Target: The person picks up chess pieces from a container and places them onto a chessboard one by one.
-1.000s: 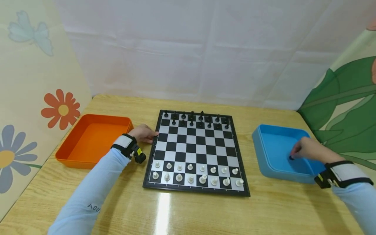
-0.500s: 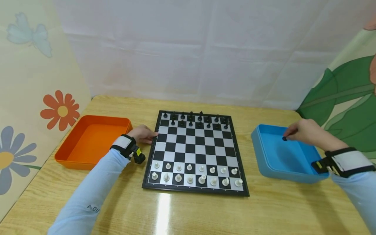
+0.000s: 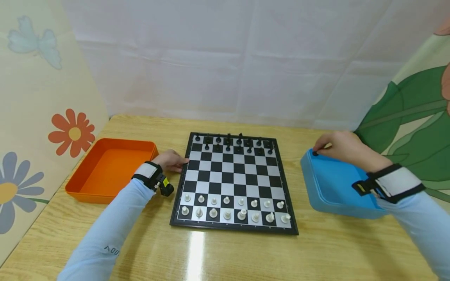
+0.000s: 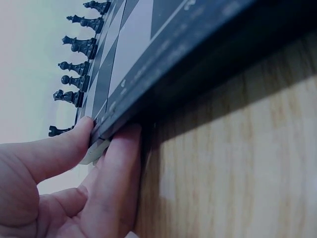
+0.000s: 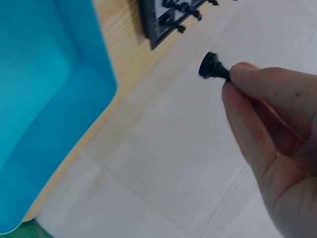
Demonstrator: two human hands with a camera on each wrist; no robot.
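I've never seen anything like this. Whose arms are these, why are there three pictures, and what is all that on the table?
No machine here: a person works with bare hands and wears three cameras. The wide picture comes from the head; the close-ups come from straps on each wrist.

On the table lies a chessboard, white pieces near, black far. An orange tray sits on the left, a blue tray on the right.

The left hand grips the board's left edge; its wrist view shows the fingers against that edge. The right hand is above the blue tray's far corner and pinches a black piece between its fingers.
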